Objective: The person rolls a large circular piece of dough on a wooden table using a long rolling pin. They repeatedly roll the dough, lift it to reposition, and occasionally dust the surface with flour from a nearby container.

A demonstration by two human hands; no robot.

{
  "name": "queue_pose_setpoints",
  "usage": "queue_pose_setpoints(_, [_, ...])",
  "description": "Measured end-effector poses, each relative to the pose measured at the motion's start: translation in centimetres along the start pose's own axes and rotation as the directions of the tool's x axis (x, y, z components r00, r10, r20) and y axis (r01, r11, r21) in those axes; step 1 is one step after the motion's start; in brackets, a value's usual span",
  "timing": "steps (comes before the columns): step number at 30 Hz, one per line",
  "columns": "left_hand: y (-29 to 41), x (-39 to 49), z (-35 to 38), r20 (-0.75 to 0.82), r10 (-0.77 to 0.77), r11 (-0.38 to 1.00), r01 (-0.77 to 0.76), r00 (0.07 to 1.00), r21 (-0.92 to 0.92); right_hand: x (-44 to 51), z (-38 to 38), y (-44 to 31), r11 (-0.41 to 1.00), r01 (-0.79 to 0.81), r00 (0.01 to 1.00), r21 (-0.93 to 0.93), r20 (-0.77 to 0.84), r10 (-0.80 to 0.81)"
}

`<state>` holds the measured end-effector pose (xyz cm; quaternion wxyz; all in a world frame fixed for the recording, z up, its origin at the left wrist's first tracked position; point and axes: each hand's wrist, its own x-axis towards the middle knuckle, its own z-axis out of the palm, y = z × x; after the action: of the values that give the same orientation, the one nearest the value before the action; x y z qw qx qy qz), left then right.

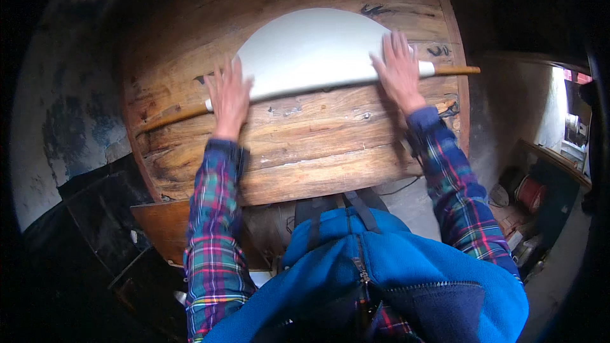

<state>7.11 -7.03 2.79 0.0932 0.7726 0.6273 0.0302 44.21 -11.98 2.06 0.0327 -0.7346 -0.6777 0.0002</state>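
A large white sheet of rolled dough [314, 52] lies on the wooden board, its near edge wrapped around a long wooden rolling pin [457, 70]. The pin's bare ends stick out at both sides, the left one resting low over the planks. My left hand [229, 90] presses flat, fingers spread, on the wrapped dough near its left end. On the right part of the roll lies my right hand [398, 69], palm down with its fingers extended, slightly blurred. Neither hand closes around the pin. The stretch of pin between my hands is hidden inside the dough.
The plank work surface [305, 152] has a raised strip [457, 33] along its right edge. A worn painted wall [71, 128] stands at the left. At the lower right are a red round object [530, 194] and other items near a window.
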Motion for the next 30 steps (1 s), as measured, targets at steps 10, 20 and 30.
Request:
queue_pose_setpoints(10, [4.0, 12.2, 3.1, -0.097, 0.254, 0.937, -0.220, 0.962, 0.273, 12.7, 1.1, -7.9, 0.976, 0.197, 0.976, 0.093, -0.114, -0.186])
queue_pose_setpoints(20, [-1.1, 4.2, 0.6, 0.089, 0.060, 0.983, -0.075, 0.994, 0.167, 5.9, 1.4, -1.4, 0.997, 0.055, 0.997, -0.052, 0.056, -0.052])
queue_pose_setpoints(30, [-8.0, 1.9, 0.6, 0.152, 0.051, 0.988, -0.072, 0.987, 0.137, 3.3, 1.1, 5.7, 0.999, 0.047, 0.999, 0.027, 0.017, -0.047])
